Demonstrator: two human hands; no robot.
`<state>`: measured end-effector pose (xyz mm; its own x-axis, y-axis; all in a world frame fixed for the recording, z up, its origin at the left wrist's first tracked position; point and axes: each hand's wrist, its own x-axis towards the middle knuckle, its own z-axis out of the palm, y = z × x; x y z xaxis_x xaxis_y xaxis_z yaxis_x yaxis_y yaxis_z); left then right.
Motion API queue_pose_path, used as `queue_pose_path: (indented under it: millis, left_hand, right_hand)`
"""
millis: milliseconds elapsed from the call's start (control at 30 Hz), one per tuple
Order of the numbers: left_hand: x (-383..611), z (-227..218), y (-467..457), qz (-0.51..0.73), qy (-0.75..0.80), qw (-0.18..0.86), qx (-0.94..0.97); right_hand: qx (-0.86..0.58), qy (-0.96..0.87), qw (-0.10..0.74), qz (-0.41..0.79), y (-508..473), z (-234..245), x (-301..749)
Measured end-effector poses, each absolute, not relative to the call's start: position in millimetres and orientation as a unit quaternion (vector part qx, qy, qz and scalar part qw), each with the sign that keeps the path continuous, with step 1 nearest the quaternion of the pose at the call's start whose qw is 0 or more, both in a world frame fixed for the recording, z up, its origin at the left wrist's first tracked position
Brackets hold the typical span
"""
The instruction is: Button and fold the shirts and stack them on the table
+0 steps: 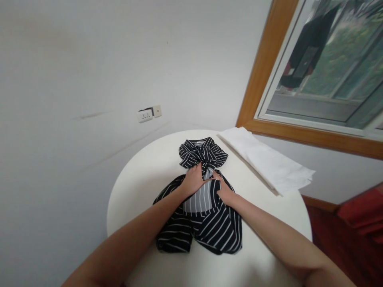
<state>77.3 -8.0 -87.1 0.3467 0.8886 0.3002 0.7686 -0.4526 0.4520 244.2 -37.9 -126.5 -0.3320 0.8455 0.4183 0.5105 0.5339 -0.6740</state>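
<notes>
A black blouse with white stripes (pixel 217 227) lies on the round white table (pixel 134 183). Its collar end, with a tied bow (pixel 202 153), points to the far side. Through the gap in the front shows the greyish inner side of the cloth. Just below the bow, my left hand (pixel 193 180) is closed on the fabric, its fingertips close to the knot. My right hand (pixel 224 190) grips the right edge of the opening, its fingers partly hidden in the folds. Both thumbs point inward and nearly meet over the opening.
A folded white sheet (pixel 266 161) lies along the table's right side and hangs past its edge. Behind stand a pale wall with a power socket (pixel 145 116) and a wood-framed window (pixel 260 59). Dark red flooring (pixel 326 235) shows at lower right.
</notes>
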Motion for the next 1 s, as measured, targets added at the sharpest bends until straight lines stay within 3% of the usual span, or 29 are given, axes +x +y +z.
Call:
queue_pose_path:
  millis: [533, 767, 900, 1000]
  left_hand:
    - [29, -57, 14, 0.210, 0.419, 0.297, 0.832]
    - [-8, -57, 36, 0.164, 0.661, 0.024, 0.732]
    - [-47, -65, 51, 0.214, 0.724, -0.041, 0.654]
    - [-68, -70, 58, 0.284, 0.749, -0.024, 0.598]
  right_hand:
    - [-0.291, -0.878, 0.318, 0.208, -38, -86, 247]
    - [-0.382, -0.810, 0.439, 0.078, -22, -85, 277]
    - [-0.449, -0.787, 0.417, 0.068, -11, -99, 294]
    - [-0.485, -0.763, 0.420, 0.075, -6, -106, 298]
